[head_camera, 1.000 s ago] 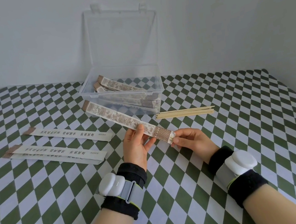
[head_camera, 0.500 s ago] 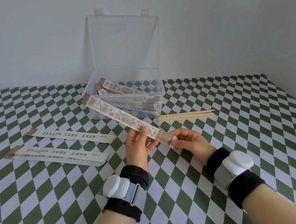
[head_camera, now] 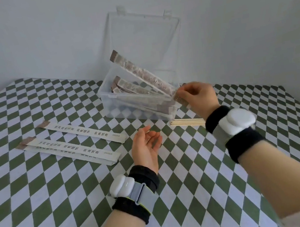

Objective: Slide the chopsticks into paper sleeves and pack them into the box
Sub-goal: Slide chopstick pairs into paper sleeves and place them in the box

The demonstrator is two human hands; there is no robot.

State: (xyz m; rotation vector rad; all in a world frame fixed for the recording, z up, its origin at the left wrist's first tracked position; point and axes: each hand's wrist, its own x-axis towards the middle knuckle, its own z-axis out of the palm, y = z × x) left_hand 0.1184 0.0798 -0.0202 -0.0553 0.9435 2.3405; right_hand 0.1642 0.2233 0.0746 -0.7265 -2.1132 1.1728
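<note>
My right hand (head_camera: 199, 96) pinches one sleeved pair of chopsticks (head_camera: 138, 70) by its lower end, tilted over the clear box (head_camera: 137, 113); my left hand (head_camera: 145, 147) hovers relaxed, holding nothing. Three empty sleeves (head_camera: 82, 132) on the counter (head_camera: 41, 197) carry Chinese print I can't read.

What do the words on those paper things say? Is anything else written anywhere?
Upper empty sleeve: printed Chinese characters in three groups, too blurred to read.
Lower empty sleeve: same print, too blurred.
Held sleeve, pinched by the right hand: brush-style characters, unreadable.
Clear box: no writing seen.
</note>
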